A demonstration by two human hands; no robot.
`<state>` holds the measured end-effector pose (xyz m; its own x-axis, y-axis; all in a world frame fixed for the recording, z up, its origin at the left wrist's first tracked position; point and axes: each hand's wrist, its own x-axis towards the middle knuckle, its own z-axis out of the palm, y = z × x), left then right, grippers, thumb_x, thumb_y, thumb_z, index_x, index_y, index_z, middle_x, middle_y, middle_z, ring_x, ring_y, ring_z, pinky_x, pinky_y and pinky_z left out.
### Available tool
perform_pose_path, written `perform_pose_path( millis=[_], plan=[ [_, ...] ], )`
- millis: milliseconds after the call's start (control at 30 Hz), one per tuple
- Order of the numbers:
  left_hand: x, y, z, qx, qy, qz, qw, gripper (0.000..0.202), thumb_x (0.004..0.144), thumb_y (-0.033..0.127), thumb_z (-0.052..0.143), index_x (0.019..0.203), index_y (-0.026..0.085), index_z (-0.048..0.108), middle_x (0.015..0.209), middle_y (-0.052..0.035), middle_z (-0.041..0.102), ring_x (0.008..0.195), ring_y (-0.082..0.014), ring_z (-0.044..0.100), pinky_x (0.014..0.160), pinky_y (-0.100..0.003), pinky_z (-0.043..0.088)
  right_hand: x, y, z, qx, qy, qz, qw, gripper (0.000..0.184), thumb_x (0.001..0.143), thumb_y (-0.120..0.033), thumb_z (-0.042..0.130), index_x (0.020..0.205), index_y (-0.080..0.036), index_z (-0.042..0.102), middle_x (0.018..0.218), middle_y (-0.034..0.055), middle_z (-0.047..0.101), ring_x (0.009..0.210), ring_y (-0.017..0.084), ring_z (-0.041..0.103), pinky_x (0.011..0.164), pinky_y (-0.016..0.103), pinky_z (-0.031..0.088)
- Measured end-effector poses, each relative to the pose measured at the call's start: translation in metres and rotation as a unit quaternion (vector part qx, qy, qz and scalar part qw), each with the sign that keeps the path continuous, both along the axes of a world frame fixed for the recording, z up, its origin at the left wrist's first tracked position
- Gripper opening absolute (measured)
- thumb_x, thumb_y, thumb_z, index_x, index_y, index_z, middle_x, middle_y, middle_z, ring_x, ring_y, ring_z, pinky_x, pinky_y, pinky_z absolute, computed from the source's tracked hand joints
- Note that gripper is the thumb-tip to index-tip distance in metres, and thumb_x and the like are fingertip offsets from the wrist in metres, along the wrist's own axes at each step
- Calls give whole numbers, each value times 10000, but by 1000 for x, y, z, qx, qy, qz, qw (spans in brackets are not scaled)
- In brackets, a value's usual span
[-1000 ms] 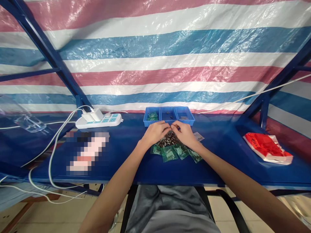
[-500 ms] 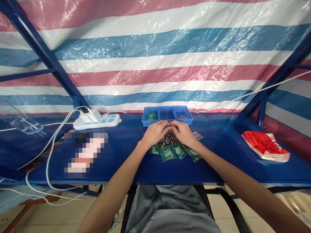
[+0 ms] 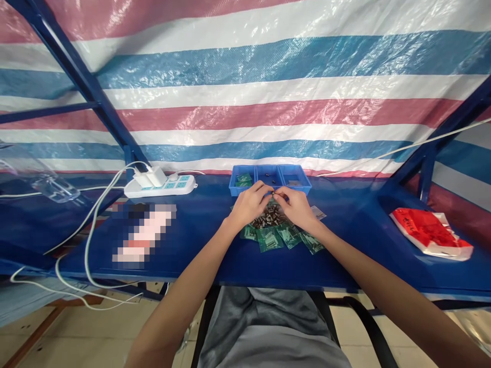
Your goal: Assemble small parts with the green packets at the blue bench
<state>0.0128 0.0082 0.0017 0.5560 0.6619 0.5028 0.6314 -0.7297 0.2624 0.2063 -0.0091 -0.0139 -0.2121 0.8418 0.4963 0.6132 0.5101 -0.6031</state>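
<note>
My left hand and my right hand meet fingertip to fingertip over a heap of small metal parts. Pinched between them is a small dark metal part, too tiny to name closely. In front of the heap lie several small green-tinted bags holding pale slim pieces. Just behind my hands stands a blue three-compartment tray. Its left compartment holds a green bag, the middle one a few small metal parts, and the right one a flat pale item.
On the left are a white power strip with chargers and loose white cables. A clear plastic container sits farther left. To the right lies a red and white packet. A striped tarp hangs behind the blue table.
The whole view has shifted slightly, so things appear a little farther right. My hands stay together over the heap, and their fingers have moved a little around the small part.
</note>
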Motion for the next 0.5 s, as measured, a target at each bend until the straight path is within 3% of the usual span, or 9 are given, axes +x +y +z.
perform_pose_path(
  millis=[300,500],
  plan=[
    [0,-1,0,-9,18,0,1000,287,1064,344,405,1163,201,633,1048,-58,649,862,-173,637,713,-265,461,0,-4,3,27,29,0,999,202,982,-390,542,947,-219,644,825,47,712,736,217,649,655,298,451],
    [0,-1,-1,-1,30,3,1000,394,1081,439,345,1088,197,656,958,-52,639,842,-175,629,715,-268,450,1,-3,5,69,10,29,997,244,1001,-256,436,1019,-224,678,992,76,742,857,233,673,781,332,481]
  ],
)
